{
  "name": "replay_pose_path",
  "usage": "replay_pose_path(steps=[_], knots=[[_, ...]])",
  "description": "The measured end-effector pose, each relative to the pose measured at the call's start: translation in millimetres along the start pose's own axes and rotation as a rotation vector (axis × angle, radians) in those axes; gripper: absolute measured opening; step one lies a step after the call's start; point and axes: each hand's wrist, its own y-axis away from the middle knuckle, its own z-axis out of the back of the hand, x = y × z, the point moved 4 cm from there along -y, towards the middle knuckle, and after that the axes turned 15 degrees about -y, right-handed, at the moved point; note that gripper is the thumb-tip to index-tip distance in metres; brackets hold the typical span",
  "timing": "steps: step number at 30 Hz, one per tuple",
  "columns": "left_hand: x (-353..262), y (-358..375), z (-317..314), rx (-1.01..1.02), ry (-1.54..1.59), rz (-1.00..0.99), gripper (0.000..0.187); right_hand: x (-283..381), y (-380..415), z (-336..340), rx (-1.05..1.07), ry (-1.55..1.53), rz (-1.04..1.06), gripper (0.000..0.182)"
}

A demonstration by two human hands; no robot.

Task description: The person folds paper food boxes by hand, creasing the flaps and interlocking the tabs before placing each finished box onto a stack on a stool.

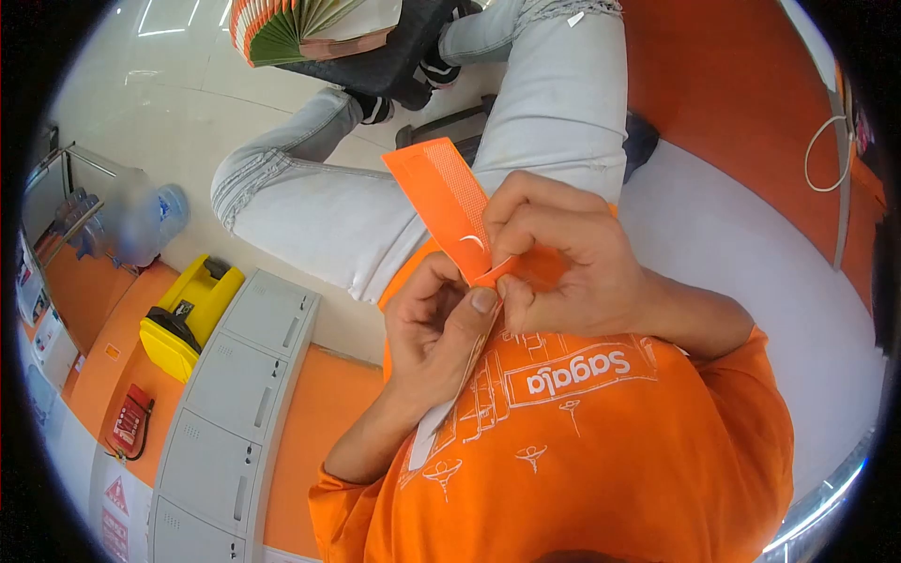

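Note:
An orange paper strip [434, 192] with a dotted pattern and a small white curved mark slants up from between my hands, in front of my chest. My left hand [436, 333] pinches its lower end between thumb and fingers. Against that palm lies a long pale strip [429, 433] that runs down toward the shirt. My right hand [563, 258] has its thumb and fingertips closed on a folded orange edge, just beside my left thumb. The fingertips of the two hands almost touch.
A fan of orange and green folded papers [310, 30] rests on a black stool [399, 66] ahead of my knees. Grey lockers [230, 385], a yellow container [192, 314] and water bottles [169, 211] stand to the left. A white cable loop [809, 159] hangs at the right.

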Motion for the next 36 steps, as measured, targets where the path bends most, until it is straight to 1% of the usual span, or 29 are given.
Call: replay_pose_path(steps=[4, 9, 13, 16, 18, 19, 21, 22, 24, 25, 27, 28, 30, 33, 34, 36], knots=[[5, -3, -2, -0.017, -0.008, 0.001, 0.013, -3, 2, -1, 0.012, 0.000, 0.001, 0.021], [9, -3, 0, 0.025, -0.042, -0.033, 0.013, -6, 6, 0, -0.006, 0.010, -0.027, 0.022], [6, -5, 0, 0.019, -0.016, -0.010, 0.013, -5, 2, 4, -0.024, -0.035, -0.019, 0.021], [2, -6, 4, 0.001, -0.058, -0.011, 0.015, -5, 2, 7, -0.019, -0.054, -0.012, 0.022], [-4, -8, 6, 0.020, -0.205, -0.087, 0.012, -3, 2, 7, 0.024, -0.023, -0.008, 0.021], [-4, -8, 7, 0.016, -0.207, -0.089, 0.012, -1, 2, 9, 0.027, -0.025, -0.006, 0.021], [-7, -9, 6, 0.040, -0.427, -0.251, 0.010, -1, -3, 14, 0.028, -0.070, -0.176, 0.020], [-5, -9, 6, 0.037, -0.426, -0.253, 0.010, 5, -7, 16, 0.031, -0.069, -0.175, 0.020], [-1, -9, 0, 0.070, -0.562, -0.260, 0.011, 7, -14, 23, 0.047, 0.088, -0.469, 0.020], [-2, -10, -1, 0.070, -0.558, -0.261, 0.011, 13, -18, 25, 0.047, 0.091, -0.471, 0.020], [-5, -12, -4, 0.107, -0.604, -0.251, 0.014, 17, -24, 22, 0.254, 0.514, -0.545, 0.027], [-6, -14, -4, 0.106, -0.602, -0.256, 0.014, 18, -26, 22, 0.255, 0.519, -0.543, 0.027], [-2, -15, -6, 0.215, -0.661, -0.159, 0.014, 18, -28, 21, 0.314, 0.534, -0.585, 0.032], [-2, -17, -8, 0.273, -0.692, -0.166, 0.015, 10, -28, 27, 0.317, 0.543, -0.641, 0.030], [-2, -18, -10, 0.273, -0.690, -0.168, 0.015, 9, -27, 27, 0.317, 0.545, -0.641, 0.030], [1, -19, -12, 0.245, -0.763, -0.103, 0.008, 6, -21, 26, 0.308, 0.508, -0.711, 0.028]])
